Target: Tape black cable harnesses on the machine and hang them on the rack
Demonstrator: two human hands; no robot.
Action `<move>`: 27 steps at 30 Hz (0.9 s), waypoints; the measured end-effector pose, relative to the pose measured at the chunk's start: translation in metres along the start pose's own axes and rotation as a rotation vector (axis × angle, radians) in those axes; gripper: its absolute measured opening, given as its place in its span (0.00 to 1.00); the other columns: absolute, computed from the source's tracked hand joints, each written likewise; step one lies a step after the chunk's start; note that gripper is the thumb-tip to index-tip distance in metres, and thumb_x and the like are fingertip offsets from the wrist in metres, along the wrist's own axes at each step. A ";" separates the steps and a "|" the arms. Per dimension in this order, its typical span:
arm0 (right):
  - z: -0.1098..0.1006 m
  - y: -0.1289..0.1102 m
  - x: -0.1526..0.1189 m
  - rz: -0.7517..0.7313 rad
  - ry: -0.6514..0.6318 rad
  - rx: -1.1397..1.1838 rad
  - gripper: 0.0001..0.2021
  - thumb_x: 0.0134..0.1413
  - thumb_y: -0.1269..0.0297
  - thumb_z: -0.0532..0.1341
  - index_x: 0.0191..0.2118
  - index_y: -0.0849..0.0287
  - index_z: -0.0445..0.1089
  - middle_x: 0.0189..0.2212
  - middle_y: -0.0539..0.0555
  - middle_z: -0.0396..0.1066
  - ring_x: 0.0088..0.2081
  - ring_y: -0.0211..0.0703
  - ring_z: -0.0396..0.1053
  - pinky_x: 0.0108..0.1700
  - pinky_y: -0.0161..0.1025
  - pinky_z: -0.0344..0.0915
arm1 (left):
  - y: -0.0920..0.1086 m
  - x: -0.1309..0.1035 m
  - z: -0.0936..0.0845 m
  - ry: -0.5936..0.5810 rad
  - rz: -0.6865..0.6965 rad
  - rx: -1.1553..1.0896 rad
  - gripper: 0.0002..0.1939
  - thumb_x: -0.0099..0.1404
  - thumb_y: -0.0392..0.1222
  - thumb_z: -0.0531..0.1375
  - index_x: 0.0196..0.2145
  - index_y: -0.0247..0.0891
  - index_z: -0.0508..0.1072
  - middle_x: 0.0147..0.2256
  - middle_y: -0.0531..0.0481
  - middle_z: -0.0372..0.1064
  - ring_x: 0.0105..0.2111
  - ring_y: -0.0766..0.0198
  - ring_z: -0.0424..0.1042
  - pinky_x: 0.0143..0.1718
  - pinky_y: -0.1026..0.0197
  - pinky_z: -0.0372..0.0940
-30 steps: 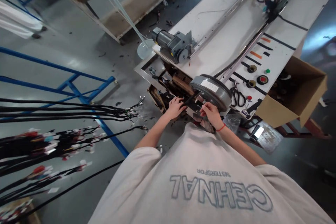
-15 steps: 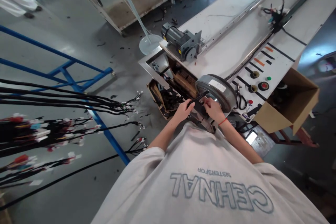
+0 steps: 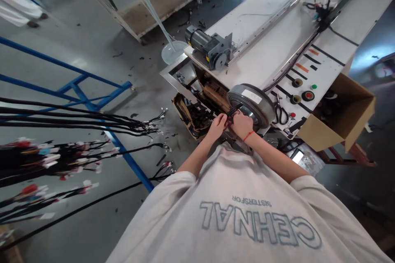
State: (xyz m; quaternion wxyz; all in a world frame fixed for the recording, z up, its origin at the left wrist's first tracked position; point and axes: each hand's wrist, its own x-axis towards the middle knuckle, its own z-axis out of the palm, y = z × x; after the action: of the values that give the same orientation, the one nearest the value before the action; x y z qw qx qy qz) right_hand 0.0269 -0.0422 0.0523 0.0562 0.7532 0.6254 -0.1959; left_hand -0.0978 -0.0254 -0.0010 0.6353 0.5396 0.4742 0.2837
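Note:
A bundle of black wires [image 3: 235, 109] comes through the grey ring-shaped taping machine head [image 3: 253, 95] at the bench's near end. My left hand [image 3: 218, 125] is closed with its fingertips pinched on the end of this wire harness. Close beside it, my right hand [image 3: 242, 125] curls round the same harness just in front of the ring. Its fingertips are partly hidden. Beyond the ring the harness runs along the bench [image 3: 243, 65] to a cluster of connectors [image 3: 322, 14].
Black-handled scissors [image 3: 280, 114] lie right of the ring, near push buttons [image 3: 307, 95]. A motor [image 3: 203, 45] is mounted at the bench's left corner. An open cardboard box [image 3: 338, 117] stands at right. Wire harnesses [image 3: 61, 158] hang at left by a blue frame [image 3: 80, 84].
My right hand has moved left, closer to my left hand, and has closed round the harness. My left hand has stayed nearly in place. The view has shifted slightly.

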 end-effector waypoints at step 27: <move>0.026 0.047 0.009 -0.441 0.364 0.308 0.18 0.68 0.63 0.48 0.29 0.56 0.70 0.36 0.57 0.73 0.44 0.47 0.67 0.49 0.42 0.62 | -0.026 -0.016 0.037 0.135 0.116 0.142 0.08 0.66 0.44 0.57 0.38 0.37 0.66 0.35 0.47 0.73 0.36 0.62 0.74 0.40 0.60 0.68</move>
State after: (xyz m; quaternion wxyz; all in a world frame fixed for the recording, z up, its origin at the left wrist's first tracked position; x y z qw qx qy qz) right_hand 0.0679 -0.0523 0.0171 -0.2149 0.6221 0.7362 -0.1576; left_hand -0.0748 -0.0616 -0.0217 0.5446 0.5896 0.5026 0.3214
